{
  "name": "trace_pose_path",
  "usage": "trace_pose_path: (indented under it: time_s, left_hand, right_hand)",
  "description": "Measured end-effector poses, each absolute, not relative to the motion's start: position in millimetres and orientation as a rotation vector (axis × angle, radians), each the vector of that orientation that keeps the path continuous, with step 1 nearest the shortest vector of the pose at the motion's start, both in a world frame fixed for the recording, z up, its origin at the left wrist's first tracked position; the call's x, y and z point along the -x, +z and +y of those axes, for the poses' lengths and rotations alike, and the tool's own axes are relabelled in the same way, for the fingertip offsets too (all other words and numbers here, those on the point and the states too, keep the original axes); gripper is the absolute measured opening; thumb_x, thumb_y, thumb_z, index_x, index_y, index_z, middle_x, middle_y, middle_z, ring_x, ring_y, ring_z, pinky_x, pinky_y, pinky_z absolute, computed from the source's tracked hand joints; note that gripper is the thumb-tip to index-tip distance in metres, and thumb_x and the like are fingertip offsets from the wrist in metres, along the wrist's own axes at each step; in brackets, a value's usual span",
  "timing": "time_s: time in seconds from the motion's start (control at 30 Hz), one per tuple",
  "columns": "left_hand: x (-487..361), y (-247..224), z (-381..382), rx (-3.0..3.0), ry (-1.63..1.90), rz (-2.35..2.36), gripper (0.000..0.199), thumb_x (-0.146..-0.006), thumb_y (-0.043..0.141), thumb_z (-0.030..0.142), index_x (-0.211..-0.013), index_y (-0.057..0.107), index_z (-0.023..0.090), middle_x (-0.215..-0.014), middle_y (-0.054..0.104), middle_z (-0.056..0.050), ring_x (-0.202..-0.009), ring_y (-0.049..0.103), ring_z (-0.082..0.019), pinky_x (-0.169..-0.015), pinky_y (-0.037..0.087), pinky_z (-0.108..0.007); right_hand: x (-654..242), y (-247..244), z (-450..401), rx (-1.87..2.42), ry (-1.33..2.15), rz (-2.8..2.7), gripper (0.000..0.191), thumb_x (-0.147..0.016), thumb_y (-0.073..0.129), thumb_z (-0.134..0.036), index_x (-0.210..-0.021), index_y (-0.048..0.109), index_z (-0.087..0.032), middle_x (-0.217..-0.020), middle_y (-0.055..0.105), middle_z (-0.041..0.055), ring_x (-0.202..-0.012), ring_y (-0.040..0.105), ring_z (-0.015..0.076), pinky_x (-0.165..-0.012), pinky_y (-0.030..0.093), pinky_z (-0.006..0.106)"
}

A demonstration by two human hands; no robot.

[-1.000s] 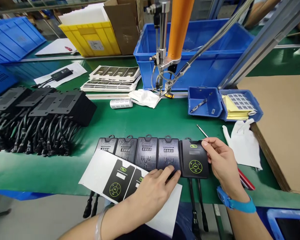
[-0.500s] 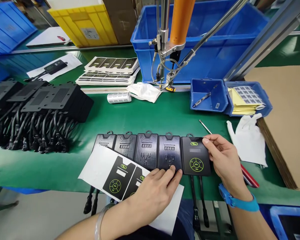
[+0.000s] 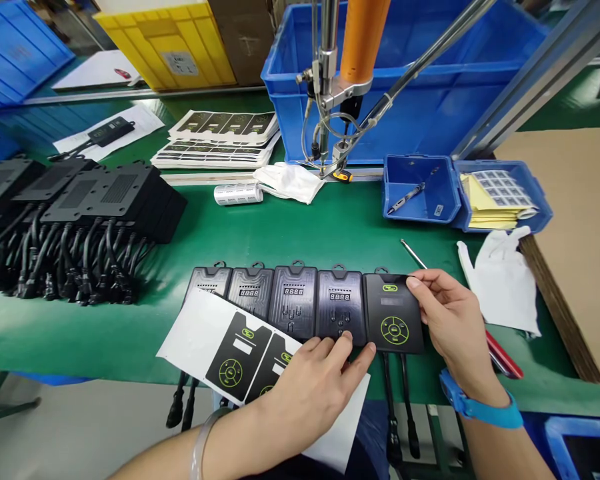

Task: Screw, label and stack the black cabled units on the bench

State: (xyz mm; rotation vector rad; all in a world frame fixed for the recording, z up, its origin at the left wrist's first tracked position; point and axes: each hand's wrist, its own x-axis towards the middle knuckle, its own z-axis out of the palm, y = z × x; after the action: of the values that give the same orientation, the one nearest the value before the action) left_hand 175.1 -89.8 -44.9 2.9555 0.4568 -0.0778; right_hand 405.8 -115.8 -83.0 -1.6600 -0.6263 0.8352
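A row of black controller boxes lies along the bench's near side; one bare box (image 3: 342, 307) shows a digit display and small buttons. The rightmost box carries a black overlay sticker (image 3: 394, 313) with a green button ring. My right hand (image 3: 450, 320) pinches this sticker at its upper right edge, thumb on top. My left hand (image 3: 320, 380) lies over a white sticker sheet (image 3: 195, 327), its rear fingers curled over the sheet. Its thumb touches the lower left of the rightmost box, and its index finger rests on the neighbouring box. The sheet partly covers the left boxes.
Stacked black boxes with cables (image 3: 105, 200) stand left. Printed sticker sheets (image 3: 220, 140) lie behind. A hanging orange screwdriver (image 3: 364, 40) is above the bench. Small blue bins (image 3: 420, 190), a white glove (image 3: 505, 280), a metal rod (image 3: 413, 253) and a red-handled tool (image 3: 503, 357) are to the right.
My left thumb has slid slightly right along the lower edge of the rightmost box. My right hand keeps its pinch on the sticker. The view has shifted a little.
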Motion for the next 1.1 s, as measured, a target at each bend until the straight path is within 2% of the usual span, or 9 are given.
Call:
trace_pose_path:
  time_s: [0.27,1.1]
  left_hand:
    - [-175.4,-42.4,-88.2,-2.926,-0.164,0.432,0.055,-0.093,0.043,0.013,-0.148,0.037,0.009,-0.124,0.059,-0.020,-0.091,0.066,-0.025,-0.080,0.057,-0.037]
    - [-174.0,-50.0,-92.8,-2.981,-0.067,0.456,0.052,-0.094,0.047,0.017,-0.146,0.043,0.011,-0.125,0.059,-0.020,-0.087,0.065,-0.023,-0.077,0.055,-0.034]
  right_hand:
    - [-403.4,-84.1,-114.8,1.718,0.756,-0.725,0.021,-0.079,0.074,-0.042,-0.084,0.069,-0.022,-0.075,0.066,0.0009,-0.066,0.058,0.0122,-0.057,0.045,0.023]
    - [-404.4,-87.5,-114.3,1.836,0.658,-0.853,0.024,-0.081,0.069,-0.044,-0.086,0.068,-0.021,-0.073,0.065,0.0019,-0.066,0.058,0.0155,-0.059,0.047,0.028]
